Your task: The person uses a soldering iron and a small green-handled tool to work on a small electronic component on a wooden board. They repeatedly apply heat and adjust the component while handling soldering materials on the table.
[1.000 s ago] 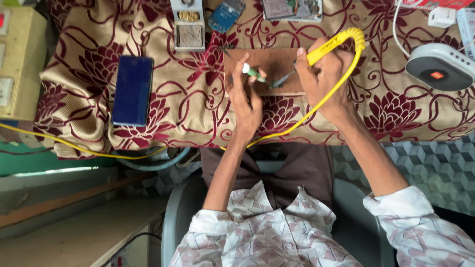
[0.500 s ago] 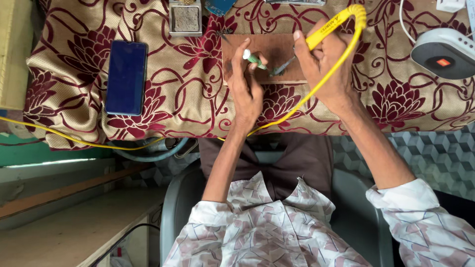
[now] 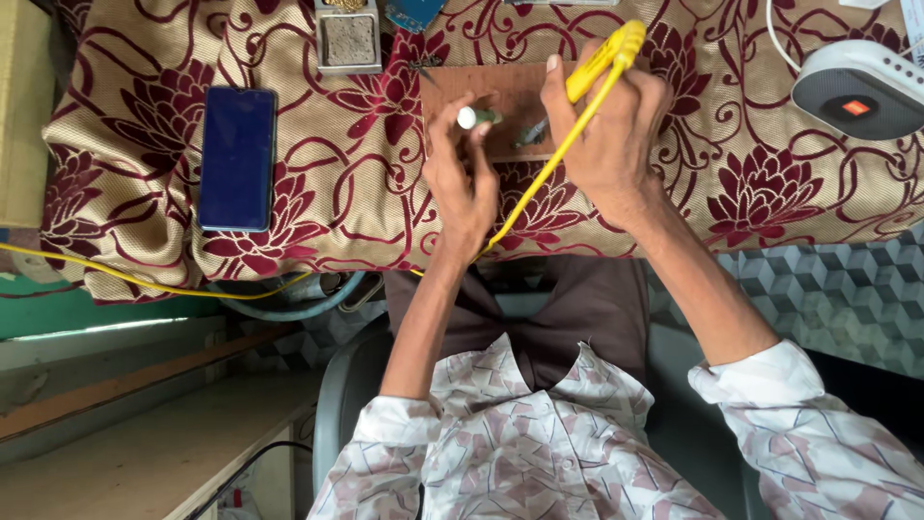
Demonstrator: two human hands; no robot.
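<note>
At frame centre-top, a yellow soldering iron [image 3: 604,60] is gripped pen-fashion by the right hand [image 3: 611,135], tip lowered toward the brown board [image 3: 500,91]; a small white-capped component [image 3: 474,117] is pinched by the left hand [image 3: 462,178], steadied for the tip.

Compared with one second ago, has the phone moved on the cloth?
No. The phone lies over the same red flowers of the cloth, at the same distance left of the brown board. Only the camera has shifted.
</note>
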